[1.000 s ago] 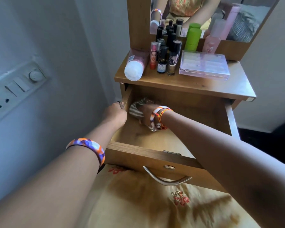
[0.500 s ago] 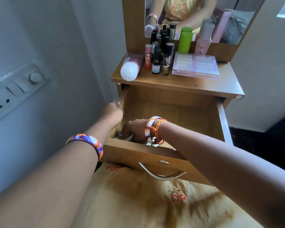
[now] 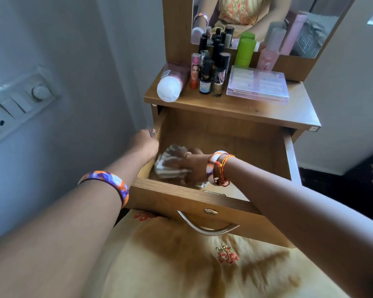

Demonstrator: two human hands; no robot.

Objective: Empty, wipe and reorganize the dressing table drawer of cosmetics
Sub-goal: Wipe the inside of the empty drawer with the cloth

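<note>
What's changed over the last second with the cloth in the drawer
The right hand swept the striped cloth from the back left corner to the front of the drawer, then back toward the middle. The left hand kept gripping the drawer's left side. The cosmetics on the tabletop stayed put.

Head view, angled down, close over drawer (image 3: 202, 198)
</note>
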